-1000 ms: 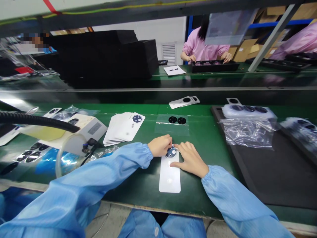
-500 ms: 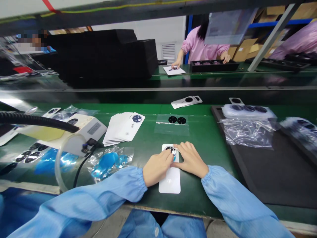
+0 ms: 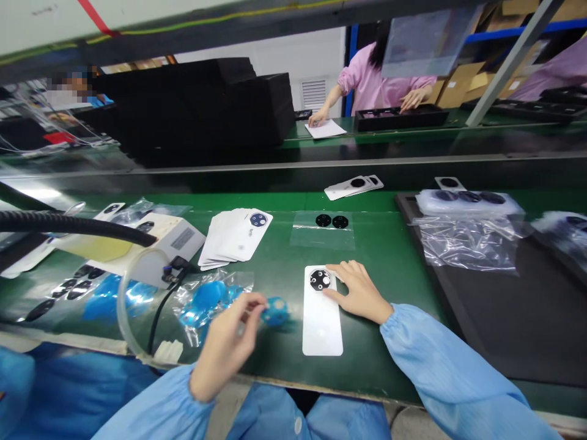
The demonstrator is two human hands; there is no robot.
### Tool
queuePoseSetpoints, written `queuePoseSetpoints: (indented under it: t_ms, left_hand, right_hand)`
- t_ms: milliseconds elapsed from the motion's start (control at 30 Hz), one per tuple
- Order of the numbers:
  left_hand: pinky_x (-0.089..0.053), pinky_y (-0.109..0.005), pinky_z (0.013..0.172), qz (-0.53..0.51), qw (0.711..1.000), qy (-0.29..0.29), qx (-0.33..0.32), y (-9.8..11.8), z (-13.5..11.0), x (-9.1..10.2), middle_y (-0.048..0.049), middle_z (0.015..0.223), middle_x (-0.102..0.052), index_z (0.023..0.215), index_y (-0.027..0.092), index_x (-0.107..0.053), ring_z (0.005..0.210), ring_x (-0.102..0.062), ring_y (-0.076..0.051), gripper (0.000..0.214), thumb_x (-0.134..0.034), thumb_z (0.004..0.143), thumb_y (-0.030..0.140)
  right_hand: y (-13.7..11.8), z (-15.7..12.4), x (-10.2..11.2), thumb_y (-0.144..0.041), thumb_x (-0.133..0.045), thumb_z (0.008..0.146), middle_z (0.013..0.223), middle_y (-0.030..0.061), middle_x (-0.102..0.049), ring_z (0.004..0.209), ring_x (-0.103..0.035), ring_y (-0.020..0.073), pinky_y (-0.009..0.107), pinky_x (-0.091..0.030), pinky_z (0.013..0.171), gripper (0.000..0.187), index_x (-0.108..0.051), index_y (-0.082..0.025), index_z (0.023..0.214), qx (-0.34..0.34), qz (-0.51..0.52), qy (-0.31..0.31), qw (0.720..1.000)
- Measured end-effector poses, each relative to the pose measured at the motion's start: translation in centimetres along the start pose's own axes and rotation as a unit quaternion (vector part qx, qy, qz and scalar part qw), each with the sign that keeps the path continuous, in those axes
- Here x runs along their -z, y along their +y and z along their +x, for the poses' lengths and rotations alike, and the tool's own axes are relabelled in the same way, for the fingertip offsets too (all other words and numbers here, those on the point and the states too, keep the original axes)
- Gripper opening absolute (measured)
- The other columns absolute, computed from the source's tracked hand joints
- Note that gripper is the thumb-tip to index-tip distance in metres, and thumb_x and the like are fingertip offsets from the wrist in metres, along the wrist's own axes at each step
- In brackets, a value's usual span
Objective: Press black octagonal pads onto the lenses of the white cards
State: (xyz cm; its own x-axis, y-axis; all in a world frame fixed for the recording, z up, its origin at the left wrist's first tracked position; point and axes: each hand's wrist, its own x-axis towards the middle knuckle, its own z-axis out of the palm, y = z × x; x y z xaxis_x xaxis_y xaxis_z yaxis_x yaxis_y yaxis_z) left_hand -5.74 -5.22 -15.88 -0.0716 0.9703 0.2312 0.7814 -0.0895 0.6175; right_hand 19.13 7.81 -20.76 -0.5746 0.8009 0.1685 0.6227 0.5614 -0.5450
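A white phone back cover (image 3: pixel 321 321) lies flat on the green belt in front of me, its round black camera ring (image 3: pixel 320 280) at the top end. My right hand (image 3: pixel 358 292) rests on the belt beside that ring, fingertips pressing the cover's upper right edge. My left hand (image 3: pixel 228 343) is lifted to the left of the cover and pinches a round blue film (image 3: pixel 275 312) between thumb and fingers. Just left of it lies a clear bag of blue films (image 3: pixel 208 297).
A fanned stack of white covers (image 3: pixel 232 238) and a clear bag with two black rings (image 3: pixel 331 222) lie farther back. A white box with a black hose (image 3: pixel 68 223) stands left. A black tray (image 3: pixel 504 299) with plastic bags fills the right. A person in pink works across the line.
My left hand has pulled away from the camera ring toward the left and near side, carrying the blue film off it. The ring now shows bare black. My right hand stays put.
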Motion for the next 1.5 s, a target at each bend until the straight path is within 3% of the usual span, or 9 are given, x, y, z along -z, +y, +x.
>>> queuePoseSetpoints:
  t_ms: [100,200,400,667,833,1067,1167,1267,1500]
  left_hand:
    - [-0.052,-0.022,0.064,0.021,0.988,0.108,0.109,-4.4,-1.6,3.2,-0.0005,0.084,-0.063,0.102,0.022,-0.058,0.076,-0.063,-0.015,0.020,-0.053,0.089,0.037]
    - [-0.051,-0.023,0.059,0.083,0.973,0.145,0.156,-8.2,-2.9,4.9,-0.0007,0.080,-0.064,0.107,0.021,-0.058,0.071,-0.064,-0.017,0.028,-0.054,0.086,0.039]
    - [-0.052,-0.027,0.059,0.146,0.966,0.142,0.158,-11.9,-3.3,3.8,-0.0010,0.075,-0.059,0.099,0.019,-0.060,0.061,-0.061,-0.017,0.022,-0.054,0.084,0.034]
    - [-0.049,-0.031,0.066,0.167,0.969,0.139,0.115,-11.4,-2.6,3.8,-0.0045,0.092,-0.056,0.095,0.019,-0.063,0.063,-0.057,-0.016,0.019,-0.048,0.089,0.028]
    - [-0.047,-0.035,0.086,0.131,0.978,0.143,0.073,-10.4,-2.8,4.4,-0.0076,0.106,-0.058,0.106,0.019,-0.061,0.094,-0.061,-0.022,0.024,-0.041,0.093,0.023]
    - [-0.049,-0.032,0.079,0.069,0.991,0.112,0.034,-5.9,-2.6,4.3,-0.0060,0.103,-0.057,0.108,0.020,-0.058,0.091,-0.059,-0.019,0.018,-0.049,0.094,0.027]
    - [-0.049,-0.033,0.083,0.045,0.997,0.065,-0.007,-2.3,0.3,3.6,-0.0063,0.104,-0.058,0.106,0.020,-0.057,0.096,-0.059,-0.019,0.018,-0.043,0.096,0.025]
    - [-0.049,-0.032,0.086,0.029,0.996,-0.050,-0.074,1.0,5.8,1.7,-0.0041,0.100,-0.062,0.103,0.022,-0.061,0.096,-0.060,-0.018,0.016,-0.048,0.094,0.027]
    - [-0.054,-0.037,0.077,0.069,0.983,-0.161,-0.056,3.5,21.3,-7.1,-0.0060,0.102,-0.064,0.104,0.014,-0.062,0.087,-0.063,-0.017,0.021,-0.058,0.091,0.031]
  right_hand:
    - [0.2,0.5,-0.4,-0.034,-0.054,0.091,0.089,0.0025,-0.063,0.087,-0.050,0.0214,0.038,-0.039,0.086,0.023,-0.061,-0.025,0.111,-0.035,0.019,0.023,0.999]
    - [0.4,0.8,-0.8,-0.032,-0.056,0.090,0.085,0.0018,-0.064,0.084,-0.051,0.0209,0.038,-0.038,0.084,0.016,-0.063,-0.025,0.103,-0.060,0.028,0.037,0.997]
    - [0.8,1.0,-0.9,-0.030,-0.052,0.090,0.083,0.0008,-0.064,0.081,-0.053,0.0210,0.040,-0.037,0.085,0.015,-0.063,-0.027,0.100,-0.063,0.040,0.036,0.997]
    - [1.3,1.0,-0.7,-0.039,-0.048,0.090,0.088,0.0015,-0.066,0.086,-0.055,0.0235,0.043,-0.037,0.089,0.021,-0.063,-0.029,0.100,-0.066,0.055,0.031,0.996]
    - [1.2,0.9,-0.2,-0.044,-0.049,0.089,0.094,0.0018,-0.068,0.086,-0.058,0.0229,0.040,-0.042,0.086,0.026,-0.061,-0.028,0.104,-0.068,0.077,0.037,0.994]
    - [1.2,0.8,-0.1,-0.043,-0.051,0.087,0.104,0.0039,-0.068,0.093,-0.060,0.0237,0.039,-0.045,0.086,0.028,-0.061,-0.025,0.107,-0.068,0.106,0.064,0.990]
    - [1.1,0.8,-0.3,-0.039,-0.052,0.086,0.107,0.0049,-0.067,0.096,-0.060,0.0240,0.040,-0.045,0.088,0.027,-0.060,-0.024,0.107,-0.065,0.111,0.079,0.989]
    - [1.2,0.8,-0.3,-0.035,-0.052,0.085,0.108,0.0059,-0.067,0.096,-0.060,0.0237,0.040,-0.046,0.087,0.026,-0.060,-0.023,0.107,-0.064,0.112,0.098,0.987]
    - [2.4,1.1,0.4,-0.032,-0.051,0.084,0.101,0.0078,-0.066,0.091,-0.060,0.0243,0.041,-0.046,0.086,0.025,-0.059,-0.021,0.105,-0.086,0.110,0.152,0.978]
